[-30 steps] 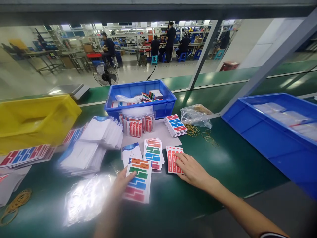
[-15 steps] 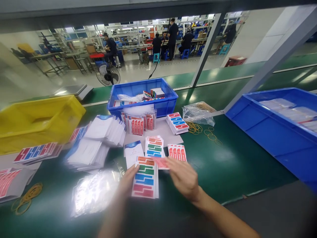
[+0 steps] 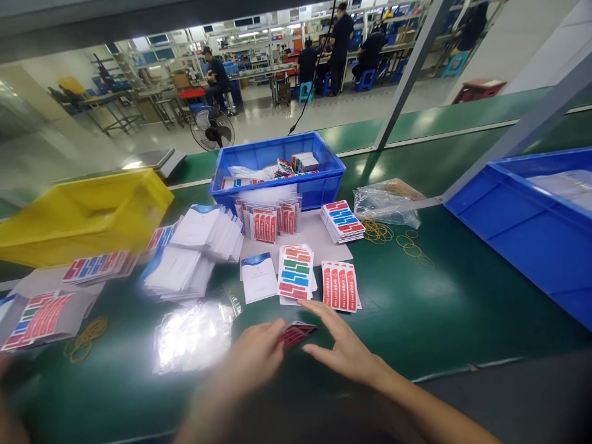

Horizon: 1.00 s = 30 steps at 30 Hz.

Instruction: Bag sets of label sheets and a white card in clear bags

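My left hand [image 3: 259, 353], partly blurred, is closed on a small set of sticker sheets [image 3: 296, 333], tilted so that mostly a red printed part shows. Just right of them is my right hand [image 3: 345, 345], its thumb and fingers apart and nothing in its grasp. Beyond the hands lie a stack of multicoloured sticker sheets [image 3: 296, 272], a white booklet with a blue top [image 3: 259, 279] and a fanned stack of red sticker sheets [image 3: 340, 287]. Shiny clear plastic bags [image 3: 194, 338] lie left of my left hand.
Piled white booklets [image 3: 178, 274] stand left, before a yellow bin [image 3: 92, 209]. A blue bin [image 3: 277, 191] is behind filled clear packets [image 3: 266, 222]. Another blue bin [image 3: 522, 228] is at right. Rubber bands [image 3: 377, 231] lie near a plastic bag. A blurred arm [image 3: 7, 401] shows at far left.
The sticker sheets in my left hand have moved toward me and tipped over. My right hand has come away from the red sheet it held and opened. The view has shifted slightly.
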### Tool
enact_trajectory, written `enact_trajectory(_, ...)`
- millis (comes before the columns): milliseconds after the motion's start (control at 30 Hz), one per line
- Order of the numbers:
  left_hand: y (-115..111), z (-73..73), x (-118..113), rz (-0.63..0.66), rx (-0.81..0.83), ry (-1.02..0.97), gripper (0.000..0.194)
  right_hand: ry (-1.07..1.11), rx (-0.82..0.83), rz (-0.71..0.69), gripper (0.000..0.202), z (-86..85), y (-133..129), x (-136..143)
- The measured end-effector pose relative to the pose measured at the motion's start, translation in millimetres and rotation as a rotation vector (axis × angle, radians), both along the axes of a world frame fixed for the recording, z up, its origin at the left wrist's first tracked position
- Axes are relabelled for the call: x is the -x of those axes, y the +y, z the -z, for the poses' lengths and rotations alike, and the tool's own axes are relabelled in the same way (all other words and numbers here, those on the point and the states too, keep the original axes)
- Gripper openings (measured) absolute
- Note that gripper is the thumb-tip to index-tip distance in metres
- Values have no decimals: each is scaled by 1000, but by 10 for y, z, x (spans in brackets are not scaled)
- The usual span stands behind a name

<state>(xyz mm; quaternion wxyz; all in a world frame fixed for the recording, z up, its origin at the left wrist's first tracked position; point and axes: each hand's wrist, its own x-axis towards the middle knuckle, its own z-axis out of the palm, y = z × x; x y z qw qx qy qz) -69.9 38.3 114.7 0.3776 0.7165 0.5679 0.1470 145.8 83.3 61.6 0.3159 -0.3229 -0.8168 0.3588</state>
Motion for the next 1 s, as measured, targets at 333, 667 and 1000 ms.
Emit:
enact_trajectory(333, 115, 246, 212, -619, -224, 228, 17, 190, 599, -73, 23, 276, -142, 93)
enact_trajectory(667, 181, 747, 342, -739, -46, 619, 16, 272, 640, -64, 15, 400, -139, 0)
enact_trajectory(1000, -286, 614, 448, -762, -4, 305, 20, 227, 607, 80, 18, 445, -190, 107)
